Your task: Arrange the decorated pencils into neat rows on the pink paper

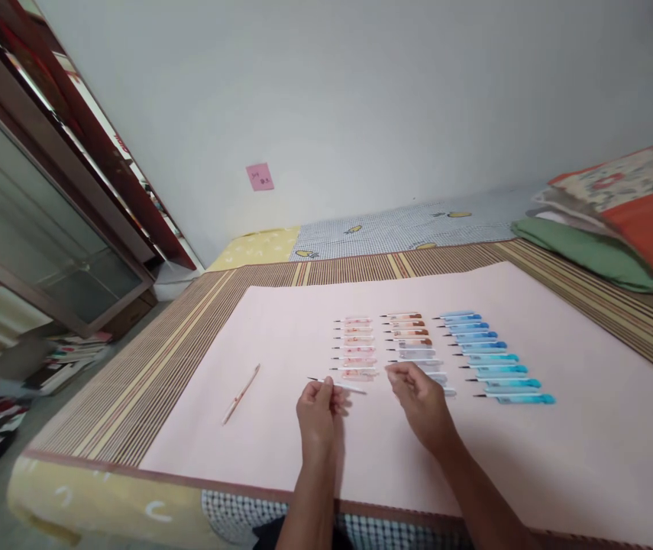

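Observation:
My left hand (318, 403) is closed in a pinch on a slim white pen refill (353, 389) with a dark tip, just above the pink sheet (280, 336). My right hand (419, 389) hovers beside the grey pens (418, 354), thumb and fingers pinched together; whatever they hold, if anything, is too small to make out. Pink pens (359, 350) lie in a column beyond my left hand, with slim dark-tipped refills among them. Brown pens (409, 323) head the middle column, and the grey ones below are partly hidden by my right hand. Blue pens (483, 344) and teal pens (512, 383) form the right column.
A lone pale pen (240, 394) lies slanted at the left of the sheet. Under the sheet is a striped mat (160, 367) on a bed. Folded bedding (635, 221) is piled at the right, and a pink note (260, 176) sticks to the wall.

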Action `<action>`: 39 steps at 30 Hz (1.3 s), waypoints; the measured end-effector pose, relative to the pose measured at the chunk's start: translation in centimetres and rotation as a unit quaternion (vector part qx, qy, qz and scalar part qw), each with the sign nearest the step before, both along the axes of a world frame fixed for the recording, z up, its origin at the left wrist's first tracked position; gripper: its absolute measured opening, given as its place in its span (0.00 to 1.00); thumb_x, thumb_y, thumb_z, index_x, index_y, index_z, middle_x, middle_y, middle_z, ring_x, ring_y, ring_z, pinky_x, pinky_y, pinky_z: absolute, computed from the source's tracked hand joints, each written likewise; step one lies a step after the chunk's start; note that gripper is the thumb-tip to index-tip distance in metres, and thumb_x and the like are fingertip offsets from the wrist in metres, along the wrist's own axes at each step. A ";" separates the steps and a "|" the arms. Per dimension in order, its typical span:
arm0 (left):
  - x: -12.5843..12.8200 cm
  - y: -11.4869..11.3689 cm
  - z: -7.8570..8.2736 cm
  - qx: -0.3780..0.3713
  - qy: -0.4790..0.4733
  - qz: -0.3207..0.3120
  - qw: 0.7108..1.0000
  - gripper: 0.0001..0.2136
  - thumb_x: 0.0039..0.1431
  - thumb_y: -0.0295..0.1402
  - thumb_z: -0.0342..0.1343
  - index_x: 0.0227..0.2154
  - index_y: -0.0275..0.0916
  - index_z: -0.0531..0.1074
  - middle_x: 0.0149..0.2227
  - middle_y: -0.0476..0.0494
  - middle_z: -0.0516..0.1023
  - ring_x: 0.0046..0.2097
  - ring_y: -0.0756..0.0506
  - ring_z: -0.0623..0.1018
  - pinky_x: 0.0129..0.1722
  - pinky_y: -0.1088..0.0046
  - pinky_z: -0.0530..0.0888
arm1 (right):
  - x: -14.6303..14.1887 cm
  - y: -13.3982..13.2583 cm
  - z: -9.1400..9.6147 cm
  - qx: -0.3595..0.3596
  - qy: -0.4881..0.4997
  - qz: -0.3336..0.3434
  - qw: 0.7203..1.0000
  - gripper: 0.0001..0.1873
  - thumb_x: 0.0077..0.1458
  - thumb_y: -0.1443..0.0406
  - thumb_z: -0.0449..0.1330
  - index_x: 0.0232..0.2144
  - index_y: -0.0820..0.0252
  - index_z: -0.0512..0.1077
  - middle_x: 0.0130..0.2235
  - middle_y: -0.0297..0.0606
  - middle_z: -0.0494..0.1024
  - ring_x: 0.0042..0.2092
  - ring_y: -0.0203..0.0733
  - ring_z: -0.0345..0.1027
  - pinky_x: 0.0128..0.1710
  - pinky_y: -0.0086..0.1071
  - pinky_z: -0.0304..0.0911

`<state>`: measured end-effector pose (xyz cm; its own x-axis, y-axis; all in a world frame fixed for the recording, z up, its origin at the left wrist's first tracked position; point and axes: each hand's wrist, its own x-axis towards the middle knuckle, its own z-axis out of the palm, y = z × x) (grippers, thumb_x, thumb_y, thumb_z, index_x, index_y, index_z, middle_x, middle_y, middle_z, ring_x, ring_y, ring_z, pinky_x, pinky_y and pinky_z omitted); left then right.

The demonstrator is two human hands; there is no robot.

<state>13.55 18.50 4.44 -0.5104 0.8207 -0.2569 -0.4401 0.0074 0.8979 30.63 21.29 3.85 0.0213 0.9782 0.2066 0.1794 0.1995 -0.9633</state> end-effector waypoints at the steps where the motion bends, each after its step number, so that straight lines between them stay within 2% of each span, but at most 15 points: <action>1: 0.4 0.0 -0.1 -0.001 -0.003 -0.006 1.000 0.25 0.36 0.49 0.75 0.22 0.38 0.68 0.22 0.47 0.78 0.21 0.52 0.73 0.20 0.77 0.65 | -0.1 -0.1 0.1 0.012 -0.023 -0.006 1.000 0.18 0.60 0.49 0.58 0.37 0.57 0.75 0.35 0.40 0.83 0.37 0.46 0.76 0.38 0.35 0.69; 6: 2.2 0.1 -0.7 0.015 -0.028 -0.037 0.999 0.24 0.38 0.48 0.74 0.21 0.38 0.66 0.20 0.46 0.78 0.18 0.53 0.71 0.19 0.79 0.60 | -1.0 -0.8 -0.5 0.039 -0.159 0.072 0.984 0.15 0.63 0.52 0.56 0.41 0.54 0.75 0.37 0.39 0.84 0.37 0.46 0.77 0.37 0.35 0.68; 11: 2.6 -0.2 -1.0 0.028 -0.054 -0.056 0.997 0.23 0.38 0.45 0.75 0.20 0.37 0.66 0.20 0.46 0.77 0.19 0.55 0.68 0.19 0.80 0.57 | -1.6 -0.8 -1.7 0.051 -0.216 0.088 0.971 0.09 0.63 0.59 0.55 0.33 0.53 0.71 0.32 0.36 0.80 0.34 0.43 0.74 0.34 0.33 0.64; 13: 2.5 -0.3 -1.2 0.028 -0.064 -0.036 0.997 0.22 0.38 0.45 0.75 0.23 0.37 0.68 0.21 0.48 0.76 0.19 0.56 0.67 0.20 0.80 0.59 | -1.5 -0.6 -2.0 0.065 -0.231 0.084 0.967 0.08 0.63 0.61 0.55 0.32 0.54 0.71 0.32 0.35 0.79 0.34 0.42 0.73 0.35 0.32 0.63; 15: 2.4 -0.3 -1.4 0.032 -0.075 0.015 0.997 0.22 0.40 0.44 0.74 0.29 0.37 0.70 0.22 0.51 0.75 0.19 0.55 0.67 0.22 0.79 0.63 | -1.4 -0.4 -2.2 0.085 -0.245 0.076 0.963 0.07 0.63 0.62 0.55 0.32 0.54 0.71 0.34 0.36 0.78 0.35 0.42 0.73 0.36 0.32 0.63; 18: 2.0 -0.3 -1.6 0.037 -0.072 0.099 0.992 0.21 0.47 0.42 0.70 0.38 0.39 0.69 0.22 0.55 0.73 0.21 0.54 0.69 0.23 0.79 0.65 | -1.4 -0.1 -2.5 0.094 -0.289 0.053 0.951 0.06 0.63 0.64 0.55 0.33 0.54 0.71 0.35 0.36 0.77 0.36 0.42 0.72 0.36 0.32 0.62; 20: 1.9 -0.3 -1.7 0.026 -0.053 0.114 0.992 0.18 0.51 0.40 0.67 0.38 0.39 0.68 0.24 0.53 0.73 0.23 0.52 0.72 0.23 0.78 0.65 | -1.4 0.0 -2.7 0.087 -0.325 0.039 0.941 0.06 0.63 0.65 0.55 0.34 0.54 0.71 0.36 0.36 0.76 0.37 0.42 0.72 0.35 0.31 0.61; 22: 1.9 -0.5 -1.8 0.014 -0.033 0.098 0.995 0.15 0.53 0.40 0.65 0.37 0.38 0.69 0.27 0.50 0.75 0.25 0.50 0.75 0.25 0.76 0.68 | -1.6 0.1 -2.8 0.080 -0.351 0.031 0.932 0.06 0.64 0.66 0.54 0.35 0.54 0.71 0.38 0.36 0.76 0.38 0.41 0.73 0.34 0.30 0.61; 24: 2.1 -0.9 -1.9 0.003 0.014 0.052 0.999 0.12 0.55 0.39 0.62 0.35 0.37 0.71 0.30 0.45 0.77 0.28 0.48 0.77 0.29 0.71 0.73 | -1.7 0.2 -2.8 0.077 -0.372 0.024 0.925 0.07 0.64 0.66 0.54 0.36 0.54 0.72 0.39 0.36 0.76 0.38 0.41 0.73 0.33 0.30 0.60; 26: 2.4 -1.6 -1.8 -0.001 0.123 -0.007 0.992 0.10 0.57 0.39 0.59 0.34 0.36 0.74 0.33 0.40 0.79 0.32 0.46 0.78 0.35 0.66 0.76 | -1.9 0.3 -2.9 0.076 -0.383 0.016 0.920 0.08 0.66 0.65 0.53 0.36 0.54 0.72 0.39 0.36 0.75 0.38 0.41 0.73 0.32 0.30 0.59; 28: 2.8 -2.3 -1.8 0.013 0.281 -0.047 0.958 0.09 0.59 0.37 0.57 0.37 0.38 0.77 0.37 0.37 0.81 0.39 0.41 0.80 0.43 0.60 0.77 | -2.0 0.3 -2.9 0.077 -0.380 0.011 0.922 0.09 0.66 0.65 0.52 0.36 0.54 0.71 0.39 0.36 0.75 0.37 0.40 0.73 0.31 0.30 0.59; 31: 3.7 -3.3 -2.2 0.056 0.471 -0.064 0.878 0.11 0.60 0.33 0.55 0.43 0.38 0.78 0.45 0.33 0.81 0.50 0.36 0.78 0.53 0.52 0.75 | -2.0 0.4 -2.7 0.081 -0.351 0.019 0.933 0.09 0.66 0.64 0.52 0.35 0.54 0.71 0.38 0.35 0.76 0.36 0.39 0.73 0.33 0.30 0.61; 34: 4.9 -3.8 -3.2 0.059 0.556 -0.087 0.824 0.16 0.61 0.29 0.52 0.50 0.33 0.77 0.53 0.27 0.78 0.57 0.33 0.76 0.59 0.49 0.73 | -1.4 0.6 -2.6 0.080 -0.325 0.015 0.942 0.08 0.66 0.64 0.53 0.35 0.54 0.70 0.39 0.35 0.77 0.38 0.39 0.74 0.35 0.30 0.62; 39: 6.4 -4.0 -4.5 0.018 0.620 -0.128 0.774 0.25 0.58 0.24 0.50 0.60 0.27 0.71 0.65 0.21 0.68 0.67 0.30 0.67 0.66 0.45 0.67 | -0.3 0.8 -2.5 0.067 -0.345 -0.011 0.936 0.07 0.65 0.64 0.54 0.35 0.54 0.70 0.39 0.36 0.77 0.38 0.40 0.73 0.35 0.31 0.61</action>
